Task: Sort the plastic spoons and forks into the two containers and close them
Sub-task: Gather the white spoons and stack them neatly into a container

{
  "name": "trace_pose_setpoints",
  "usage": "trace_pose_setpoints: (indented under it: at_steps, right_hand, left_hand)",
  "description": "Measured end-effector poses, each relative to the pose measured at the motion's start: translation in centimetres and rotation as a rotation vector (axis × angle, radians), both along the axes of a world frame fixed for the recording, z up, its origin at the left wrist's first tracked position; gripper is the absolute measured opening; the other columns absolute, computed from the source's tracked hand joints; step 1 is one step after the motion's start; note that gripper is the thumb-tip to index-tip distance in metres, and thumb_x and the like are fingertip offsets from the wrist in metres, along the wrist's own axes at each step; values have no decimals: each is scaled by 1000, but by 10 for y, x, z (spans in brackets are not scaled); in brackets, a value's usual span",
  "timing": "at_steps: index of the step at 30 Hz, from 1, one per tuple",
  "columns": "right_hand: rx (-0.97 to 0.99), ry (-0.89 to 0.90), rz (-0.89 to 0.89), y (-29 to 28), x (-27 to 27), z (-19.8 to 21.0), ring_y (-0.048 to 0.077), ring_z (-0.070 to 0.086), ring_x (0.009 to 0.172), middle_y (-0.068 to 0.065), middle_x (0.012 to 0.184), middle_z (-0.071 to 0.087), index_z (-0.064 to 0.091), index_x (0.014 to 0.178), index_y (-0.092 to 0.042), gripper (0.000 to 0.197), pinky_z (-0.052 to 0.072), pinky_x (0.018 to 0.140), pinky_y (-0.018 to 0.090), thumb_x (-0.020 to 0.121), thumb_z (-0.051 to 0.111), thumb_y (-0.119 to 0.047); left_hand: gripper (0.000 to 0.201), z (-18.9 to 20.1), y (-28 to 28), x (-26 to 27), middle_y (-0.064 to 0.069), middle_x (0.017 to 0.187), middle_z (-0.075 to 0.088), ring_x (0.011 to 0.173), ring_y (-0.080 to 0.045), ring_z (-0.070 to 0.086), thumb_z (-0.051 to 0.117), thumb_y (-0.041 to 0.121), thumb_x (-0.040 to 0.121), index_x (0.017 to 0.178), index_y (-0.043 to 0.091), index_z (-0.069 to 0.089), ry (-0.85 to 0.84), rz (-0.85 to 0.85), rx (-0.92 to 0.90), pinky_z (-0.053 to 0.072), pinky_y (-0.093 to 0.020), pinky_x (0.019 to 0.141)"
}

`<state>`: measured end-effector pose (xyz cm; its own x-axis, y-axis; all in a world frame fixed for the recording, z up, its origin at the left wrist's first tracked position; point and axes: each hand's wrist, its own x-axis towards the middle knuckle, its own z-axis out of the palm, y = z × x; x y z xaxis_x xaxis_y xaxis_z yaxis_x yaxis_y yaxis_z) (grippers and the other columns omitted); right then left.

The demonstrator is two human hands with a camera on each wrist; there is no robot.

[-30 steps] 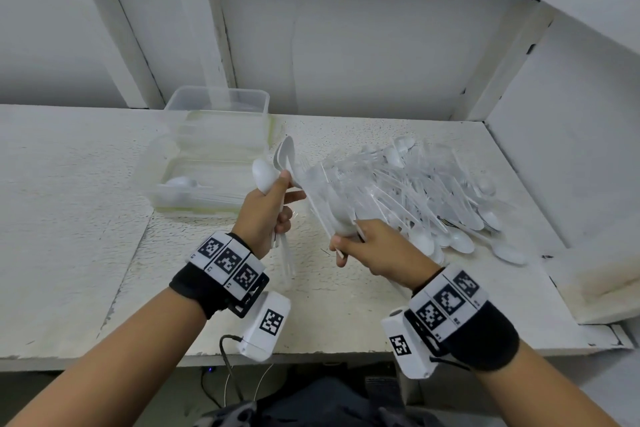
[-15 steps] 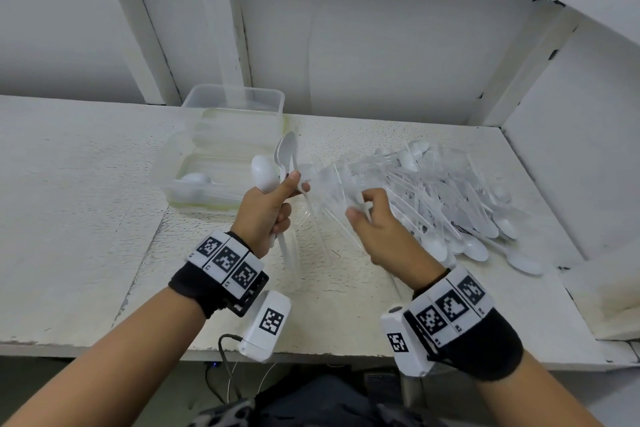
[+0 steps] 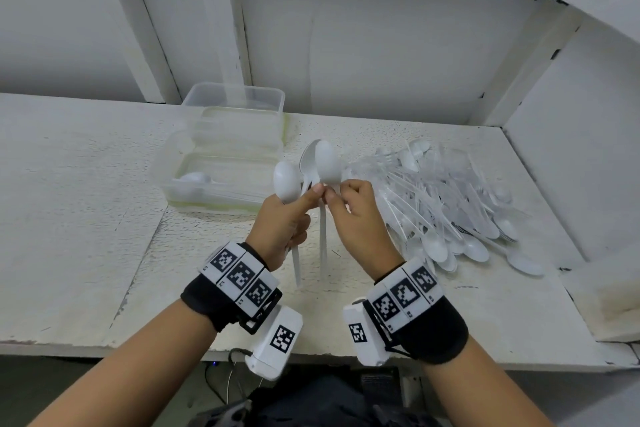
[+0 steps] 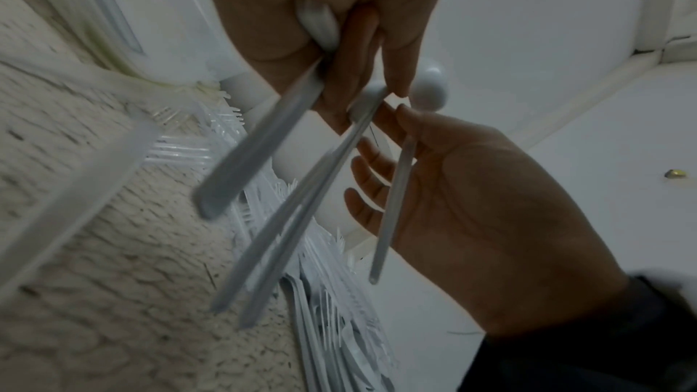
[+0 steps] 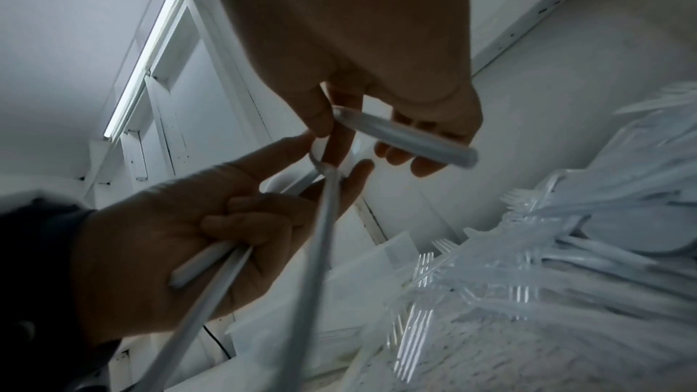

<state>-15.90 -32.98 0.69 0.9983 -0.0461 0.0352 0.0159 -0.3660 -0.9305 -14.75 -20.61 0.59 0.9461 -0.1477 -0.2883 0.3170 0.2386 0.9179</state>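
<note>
My left hand point(image 3: 304, 199) grips a small bunch of white plastic spoons point(image 3: 287, 180) upright, bowls up, handles hanging below the fist. My right hand point(image 3: 339, 192) pinches one more white spoon point(image 3: 327, 163) at its neck and holds it against that bunch. In the left wrist view the right hand point(image 4: 471, 190) has this spoon's handle point(image 4: 394, 190) lying across its palm. A heap of white spoons and clear forks point(image 3: 450, 204) lies on the table to the right. Two clear open containers stand at the back left; the near container point(image 3: 180, 149) holds a few spoons, and the far container point(image 3: 235, 104) stands behind it.
The white, rough table point(image 3: 86, 218) stretches left of the containers. A white side wall point(image 3: 571, 149) closes the right end just past the heap. White wall panels and posts rise behind the containers. The table's front edge runs under my wrists.
My right hand took a spoon out of the heap and carried it left to the bunch in my left hand. The left hand stayed roughly in place with its spoons.
</note>
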Motion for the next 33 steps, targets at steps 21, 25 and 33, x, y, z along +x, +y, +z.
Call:
trace_pose_setpoints:
  at_steps: [21, 25, 33]
  right_hand:
    - [-191, -197, -47, -7, -12, -16, 13, 48, 96, -9, 95, 33, 68, 108, -24, 24, 37, 81, 12, 93, 50, -22]
    - [-363, -296, -20, -14, -11, -11, 22, 46, 94, -4, 102, 34, 71, 101, -24, 29, 42, 84, 29, 86, 47, -33]
    - [-244, -234, 13, -21, -2, 2, -3, 44, 93, -4, 108, 39, 51, 122, -23, 31, 35, 79, 7, 91, 57, -17]
  left_hand:
    - [19, 3, -2, 0, 0, 70, 67, 34, -3, 21, 60, 25, 87, 79, 10, 52, 30, -31, -57, 19, -13, 32]
    - [20, 4, -1, -2, 2, 66, 62, 34, -4, 22, 60, 27, 87, 80, 10, 52, 20, -49, -26, 19, -13, 34]
    - [25, 11, -5, -8, 4, 58, 63, 35, -4, 20, 50, 18, 95, 70, 12, 53, -24, -112, 25, 17, -14, 35]
